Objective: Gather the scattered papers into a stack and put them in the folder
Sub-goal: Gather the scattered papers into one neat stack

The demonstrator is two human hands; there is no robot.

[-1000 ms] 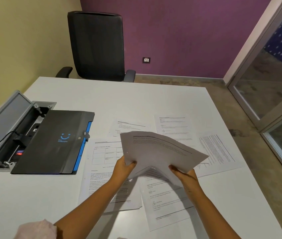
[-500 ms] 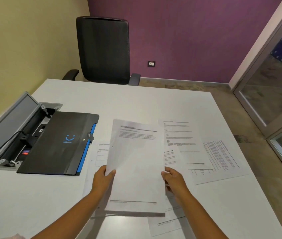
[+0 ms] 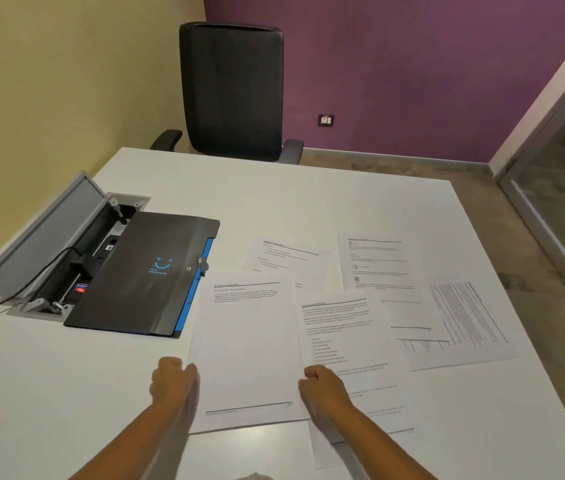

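Squarely in front of the person, the small stack lies flat on the table just right of the closed folder, long axis running away, heading at the far end. Left hand and right hand pinch its side edges — better to square these before adding the loose sheets beyond.

Matt white paper sheets, smooth white table, matt black folder
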